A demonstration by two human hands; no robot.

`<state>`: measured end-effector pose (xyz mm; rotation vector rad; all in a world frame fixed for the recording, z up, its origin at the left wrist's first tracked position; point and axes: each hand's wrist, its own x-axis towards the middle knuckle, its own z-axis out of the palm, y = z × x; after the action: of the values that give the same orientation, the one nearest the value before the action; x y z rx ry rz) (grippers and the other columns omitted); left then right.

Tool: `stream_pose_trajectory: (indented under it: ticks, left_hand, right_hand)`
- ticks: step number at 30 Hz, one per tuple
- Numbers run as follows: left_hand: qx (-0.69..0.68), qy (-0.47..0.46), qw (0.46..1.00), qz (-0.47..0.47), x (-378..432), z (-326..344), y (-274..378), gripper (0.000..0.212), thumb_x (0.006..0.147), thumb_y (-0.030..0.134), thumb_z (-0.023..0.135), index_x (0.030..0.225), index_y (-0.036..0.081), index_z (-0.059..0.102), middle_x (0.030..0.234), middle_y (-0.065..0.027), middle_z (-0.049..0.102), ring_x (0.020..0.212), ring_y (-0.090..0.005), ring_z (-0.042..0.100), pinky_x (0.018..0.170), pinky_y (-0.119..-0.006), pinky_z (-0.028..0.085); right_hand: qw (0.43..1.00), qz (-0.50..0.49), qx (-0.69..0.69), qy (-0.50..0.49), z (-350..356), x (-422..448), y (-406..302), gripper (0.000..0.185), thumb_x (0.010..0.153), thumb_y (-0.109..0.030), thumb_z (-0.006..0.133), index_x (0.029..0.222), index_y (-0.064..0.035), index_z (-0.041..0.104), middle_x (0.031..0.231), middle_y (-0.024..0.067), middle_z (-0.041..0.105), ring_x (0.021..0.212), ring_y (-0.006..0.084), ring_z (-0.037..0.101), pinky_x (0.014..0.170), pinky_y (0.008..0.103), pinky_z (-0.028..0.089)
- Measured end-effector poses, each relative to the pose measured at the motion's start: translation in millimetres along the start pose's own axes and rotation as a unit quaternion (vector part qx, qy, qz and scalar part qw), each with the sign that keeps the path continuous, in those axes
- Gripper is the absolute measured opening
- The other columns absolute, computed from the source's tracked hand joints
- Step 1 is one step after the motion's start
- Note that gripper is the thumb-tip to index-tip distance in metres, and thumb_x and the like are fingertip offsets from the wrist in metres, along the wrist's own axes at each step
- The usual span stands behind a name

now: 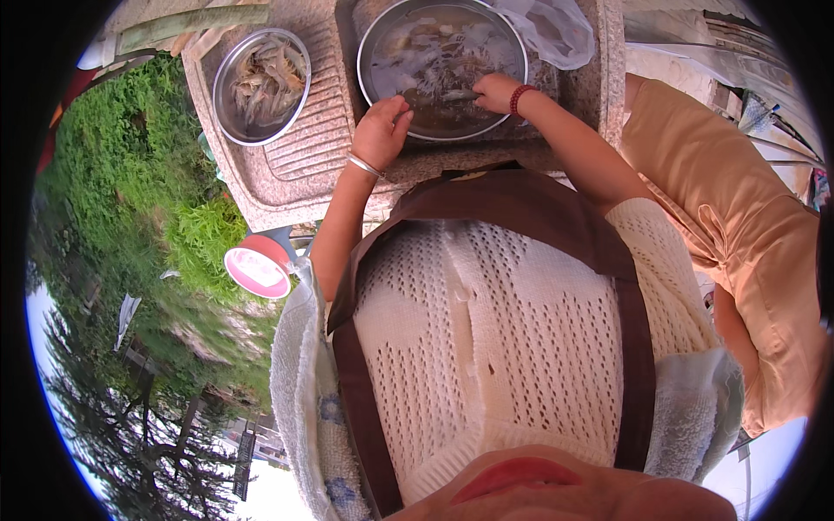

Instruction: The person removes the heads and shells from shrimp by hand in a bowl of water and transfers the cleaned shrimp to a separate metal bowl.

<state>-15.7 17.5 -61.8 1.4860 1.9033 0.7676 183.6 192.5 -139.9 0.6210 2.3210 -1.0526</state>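
A round metal basin (417, 132) of murky water with shrimp in it stands in the stone sink. At its right side my right hand (498, 93), with a dark red bead bracelet, pinches one greyish shrimp (461, 95) just over the water. My left hand (383, 130), wearing a silver bangle, is at the basin's near left rim with thumb and fingertips close together; whether something small is between them cannot be told. On the ribbed drainboard at the left lies a smaller metal bowl (262, 88) with a heap of shrimp.
A clear plastic bag (560, 32) lies at the sink's far right corner. The ribbed stone drainboard (313, 140) runs between bowl and basin. A pink tub (259, 267) is below the counter at left. Another person in tan clothing (710, 189) is close on the right.
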Motion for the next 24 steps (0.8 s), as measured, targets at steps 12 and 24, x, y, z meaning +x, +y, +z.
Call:
stream_pose_trajectory:
  ticks: [12,24]
  left_hand:
    - [0.146,-0.037,0.971,0.188,33.1,1.1,36.7,0.054,0.072,0.002,0.065,0.122,0.003,0.045,0.122,-0.0160,0.051,0.116,-0.0338,0.046,0.093,-0.041,0.040]
    - [-0.536,-0.120,0.803,-0.230,24.6,8.1,40.9,0.027,0.095,0.024,0.052,0.113,0.004,0.052,0.098,-0.0058,0.061,0.086,-0.0127,0.059,0.072,-0.027,0.049]
  right_hand:
    - [0.860,-0.052,0.486,-0.150,-37.5,-41.7,-52.7,0.018,0.088,-0.018,0.056,0.092,-0.0019,0.061,0.072,-0.0012,0.058,0.047,0.0013,0.036,0.040,0.0184,0.026]
    - [0.859,-0.125,0.494,-0.053,-36.6,-53.2,-80.2,0.019,0.090,-0.022,0.057,0.089,-0.0037,0.063,0.078,-0.0007,0.059,0.051,0.0025,0.039,0.045,0.0190,0.032]
